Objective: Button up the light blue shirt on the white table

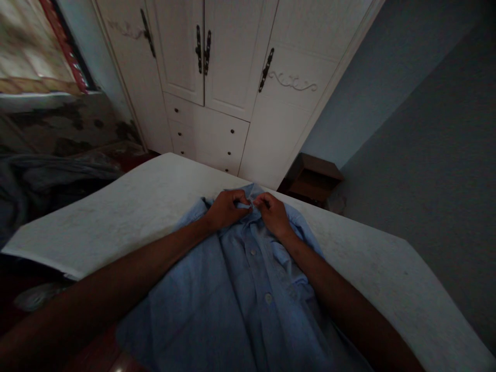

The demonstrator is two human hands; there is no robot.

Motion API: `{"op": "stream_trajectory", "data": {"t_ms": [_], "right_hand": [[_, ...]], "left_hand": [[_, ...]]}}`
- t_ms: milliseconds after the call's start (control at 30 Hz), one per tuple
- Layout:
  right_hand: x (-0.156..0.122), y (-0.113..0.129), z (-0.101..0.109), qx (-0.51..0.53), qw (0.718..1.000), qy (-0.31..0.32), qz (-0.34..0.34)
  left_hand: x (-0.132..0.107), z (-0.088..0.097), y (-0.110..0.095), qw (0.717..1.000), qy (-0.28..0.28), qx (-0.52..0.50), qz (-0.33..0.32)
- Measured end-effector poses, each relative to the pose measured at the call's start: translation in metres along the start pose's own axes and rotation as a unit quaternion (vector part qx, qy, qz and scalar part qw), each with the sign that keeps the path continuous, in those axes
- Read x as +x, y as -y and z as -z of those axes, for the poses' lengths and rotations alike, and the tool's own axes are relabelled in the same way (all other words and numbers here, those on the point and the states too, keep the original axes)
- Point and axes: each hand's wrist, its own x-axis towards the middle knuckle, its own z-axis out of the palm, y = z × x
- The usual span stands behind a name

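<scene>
A blue button-up shirt (201,299) lies front side up on a white tabletop (127,206), its collar toward the far edge and its lower part hanging toward me. My left hand (228,209) pinches the cloth near the collar from the left side. Close beside it, my right hand (272,213) pinches the same spot of the front placket from the right. The fingertips of both hands nearly meet, and what lies between them is too small to make out. Two pale buttons show lower on the placket, the nearer button (268,298) being the larger in view.
Beyond the table stands a white wardrobe (287,119) with dark handles and several drawers. A brown wooden cabinet (315,178) sits low at the right of it. Dark cloth (46,181) is heaped on the left, below a curtained window (34,46).
</scene>
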Motion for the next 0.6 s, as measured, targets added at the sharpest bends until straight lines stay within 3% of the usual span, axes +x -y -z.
{"op": "stream_trajectory", "data": {"t_ms": [167, 333, 600], "right_hand": [[-0.0001, 0.0033, 0.0006, -0.007, 1.0, 0.006, 0.01], [-0.002, 0.0049, 0.0008, 0.051, 0.997, -0.002, 0.053], [-0.0026, -0.0015, -0.0011, 0.13, 0.991, 0.013, 0.028]], "left_hand": [[0.0018, -0.0019, 0.0028, 0.995, -0.008, -0.093, 0.031], [0.0017, -0.0019, 0.0017, 0.98, -0.03, -0.181, 0.073], [0.0033, -0.0009, -0.0034, 0.975, -0.024, -0.183, 0.121]]}}
